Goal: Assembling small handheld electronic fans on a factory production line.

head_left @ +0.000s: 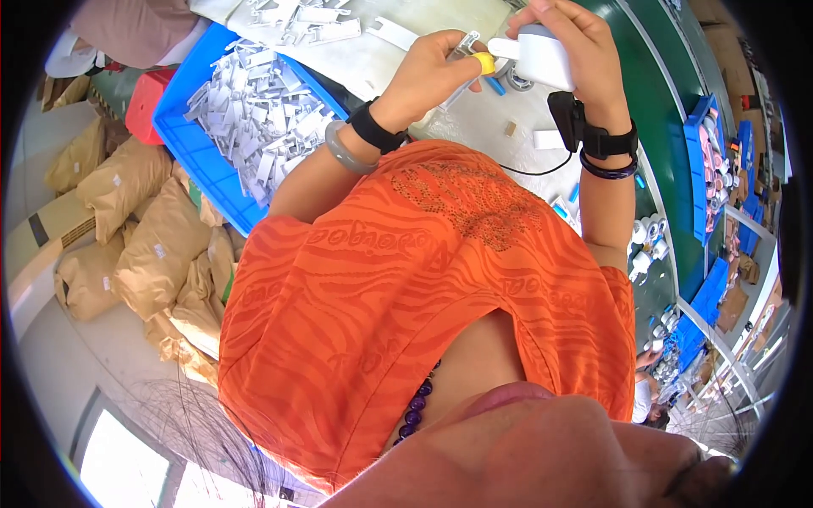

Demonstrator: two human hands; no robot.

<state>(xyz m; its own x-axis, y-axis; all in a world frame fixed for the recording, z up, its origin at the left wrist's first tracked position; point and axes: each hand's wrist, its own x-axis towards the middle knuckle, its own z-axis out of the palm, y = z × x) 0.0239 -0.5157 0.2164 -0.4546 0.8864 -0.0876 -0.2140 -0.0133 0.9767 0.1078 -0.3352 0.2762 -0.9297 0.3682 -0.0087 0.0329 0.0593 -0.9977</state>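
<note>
My left hand [423,78] is closed on a narrow clear-and-white plastic piece [460,72], held upright over the work table. Something yellow [484,63], looking like a fingertip cover, shows at that hand's thumb end. To its right, my right hand [590,49] grips a white plastic housing [544,61] with a greyish top. A short rounded arm [504,48] sticks out of the housing toward the yellow tip. Whether the two pieces touch is hard to tell. Beneath the hands, a small round metallic part [518,80] and a blue stick-like piece [495,85] lie on the table.
A blue bin [190,161] heaped with white plastic parts [262,110] stands left of my left arm. More white parts [309,21] lie at the far side. A green conveyor [656,102] runs along the right, carrying a blue tray [699,169]. Brown sacks [161,245] fill the floor at left.
</note>
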